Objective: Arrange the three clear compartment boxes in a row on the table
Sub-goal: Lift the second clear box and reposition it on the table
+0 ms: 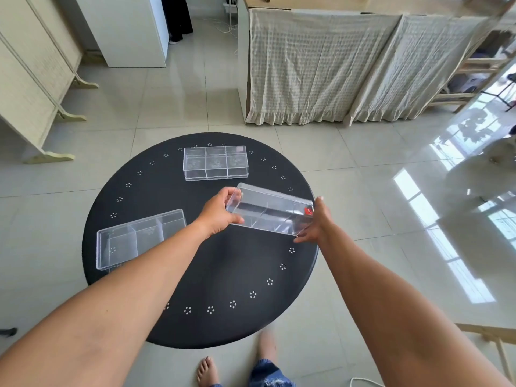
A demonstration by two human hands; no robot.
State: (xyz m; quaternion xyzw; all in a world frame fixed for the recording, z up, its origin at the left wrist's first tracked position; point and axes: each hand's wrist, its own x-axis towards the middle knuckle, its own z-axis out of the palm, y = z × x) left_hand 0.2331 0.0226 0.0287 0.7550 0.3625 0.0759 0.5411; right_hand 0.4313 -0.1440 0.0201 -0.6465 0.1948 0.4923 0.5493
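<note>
- A round black desk (223, 275) with small white dot clusters along its rim is seen from above, standing on a pale tiled floor (363, 177).
- Three clear plastic boxes are in view, each rectangular and split by clear dividers into compartments.
- The held box (269, 213) is gripped at both short ends and kept tilted above the right half of the desk, its right end lower; a small red label (308, 211) is stuck near that end.
- The left hand (216, 216) is closed on the box's left end, thumb below and fingers (233, 192) curled over the upper edge.
- The right hand (317, 222) is pressed against the right end, fingers wrapped under the lower corner.
- The far box (215, 162) lies flat near the desk's far edge, well apart from the held one; six compartments in two rows can be made out.
- The near box (134, 238) lies flat at the desk's left edge, partly hidden behind the left forearm, three compartments being visible.
</note>
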